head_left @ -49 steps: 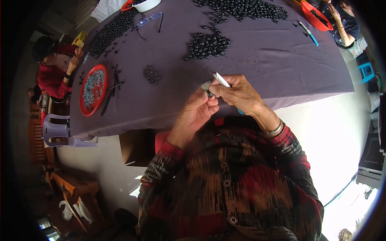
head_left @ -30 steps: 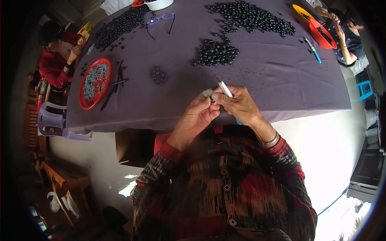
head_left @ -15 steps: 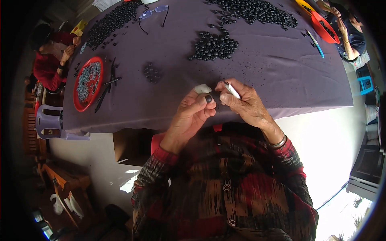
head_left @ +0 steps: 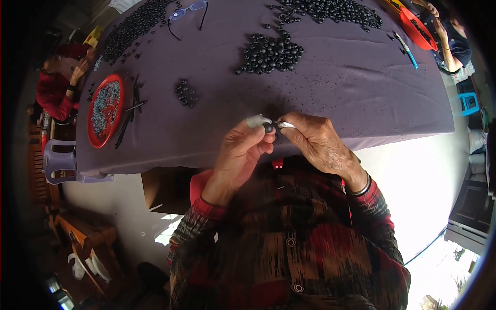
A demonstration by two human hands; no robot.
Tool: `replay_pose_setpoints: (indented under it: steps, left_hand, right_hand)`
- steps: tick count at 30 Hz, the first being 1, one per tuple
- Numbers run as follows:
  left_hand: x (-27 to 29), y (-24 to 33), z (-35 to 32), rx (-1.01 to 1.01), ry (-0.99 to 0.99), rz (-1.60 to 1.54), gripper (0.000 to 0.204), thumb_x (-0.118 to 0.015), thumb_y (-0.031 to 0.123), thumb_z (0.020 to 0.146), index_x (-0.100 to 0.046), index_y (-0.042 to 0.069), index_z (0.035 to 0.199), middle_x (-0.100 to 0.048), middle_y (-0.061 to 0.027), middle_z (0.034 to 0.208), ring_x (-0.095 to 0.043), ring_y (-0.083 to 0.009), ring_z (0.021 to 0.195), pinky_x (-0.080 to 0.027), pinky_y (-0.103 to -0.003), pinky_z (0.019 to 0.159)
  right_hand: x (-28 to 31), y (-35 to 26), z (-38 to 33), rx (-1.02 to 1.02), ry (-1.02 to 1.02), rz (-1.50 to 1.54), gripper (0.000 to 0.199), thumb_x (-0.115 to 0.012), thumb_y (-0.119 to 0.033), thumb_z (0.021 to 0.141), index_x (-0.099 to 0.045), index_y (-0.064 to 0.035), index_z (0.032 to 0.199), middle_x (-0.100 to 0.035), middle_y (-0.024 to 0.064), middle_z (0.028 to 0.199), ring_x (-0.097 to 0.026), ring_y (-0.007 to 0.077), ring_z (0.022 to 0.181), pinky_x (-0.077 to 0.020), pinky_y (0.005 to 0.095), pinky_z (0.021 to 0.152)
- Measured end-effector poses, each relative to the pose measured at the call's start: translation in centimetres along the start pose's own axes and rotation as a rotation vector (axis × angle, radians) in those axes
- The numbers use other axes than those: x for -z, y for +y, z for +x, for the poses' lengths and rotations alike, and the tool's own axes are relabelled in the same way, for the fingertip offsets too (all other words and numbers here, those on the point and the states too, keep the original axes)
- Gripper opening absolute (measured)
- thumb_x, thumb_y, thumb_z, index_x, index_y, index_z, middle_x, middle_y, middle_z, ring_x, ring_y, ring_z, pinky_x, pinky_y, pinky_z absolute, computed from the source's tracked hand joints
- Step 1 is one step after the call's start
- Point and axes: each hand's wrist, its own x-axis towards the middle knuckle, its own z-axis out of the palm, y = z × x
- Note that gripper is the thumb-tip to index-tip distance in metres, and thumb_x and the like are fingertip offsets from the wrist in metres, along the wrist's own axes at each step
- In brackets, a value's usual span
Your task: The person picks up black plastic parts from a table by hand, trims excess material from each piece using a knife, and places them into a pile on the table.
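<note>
My left hand (head_left: 242, 147) pinches a small round black bead (head_left: 267, 127) between thumb and fingers. A whitish finger cover (head_left: 256, 121) sits on its index finger. My right hand (head_left: 321, 142) is closed round a slim tool with a white handle (head_left: 287, 124), and the tool's thin dark tip meets the bead or lies right against it; exactly where is too small to tell. Beyond the hands lies a heap of black beads (head_left: 269, 56) on the cloth. A smaller cluster of black beads (head_left: 185, 94) rests farther left.
Dark specks dot the purple tablecloth (head_left: 361, 98). A red plate (head_left: 92, 119) of pale bits stands left, beside dark thin tools (head_left: 129, 116). Folded-out glasses (head_left: 188, 11), larger bead heaps (head_left: 330, 13), a blue pen (head_left: 407, 51) and a red bowl (head_left: 416, 31) lie farther off. Two people sit at the sides.
My right hand has moved left and brought the tool's tip from apart to the bead. The left hand keeps its pinch on the bead. The view has shifted slightly.
</note>
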Motion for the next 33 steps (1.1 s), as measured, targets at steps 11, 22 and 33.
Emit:
replay_pose_setpoints:
  steps: [11, 22, 33]
  left_hand:
    - [-0.4, -0.6, -0.5, -0.009, 0.056, -0.052, 0.014, -0.057, 0.009, 0.090, -0.063, 0.011, 0.102, -0.064, -0.0010, 0.095, -0.059, -0.0102, 0.085, -0.048, -0.025, 0.068]
    - [-0.8, -1.2, -0.5, 0.016, 0.046, -0.152, 0.011, -0.056, 0.009, 0.091, -0.061, 0.010, 0.101, -0.063, 0.0003, 0.091, -0.056, -0.0093, 0.081, -0.046, -0.024, 0.066]
    - [-1.4, -1.5, -1.0, 0.019, 0.097, -0.180, 0.008, -0.056, 0.015, 0.092, -0.059, 0.010, 0.098, -0.061, 0.0018, 0.088, -0.057, -0.0060, 0.080, -0.047, -0.021, 0.071]
  right_hand:
    - [-1.3, 0.4, 0.2, 0.085, 0.080, -0.175, 0.025, -0.064, -0.026, 0.084, -0.054, -0.0033, 0.079, -0.058, 0.0107, 0.070, -0.060, 0.0317, 0.060, -0.0462, 0.0367, 0.050]
    - [-1.6, 0.5, 0.0, 0.088, 0.077, -0.267, 0.023, -0.064, -0.023, 0.085, -0.054, -0.0039, 0.079, -0.057, 0.0105, 0.066, -0.059, 0.0312, 0.058, -0.0460, 0.0382, 0.047]
    - [-1.9, -0.2, -0.2, 0.064, 0.102, -0.372, 0.022, -0.065, -0.021, 0.083, -0.051, -0.0058, 0.074, -0.055, 0.0060, 0.063, -0.059, 0.0233, 0.052, -0.0446, 0.0342, 0.042]
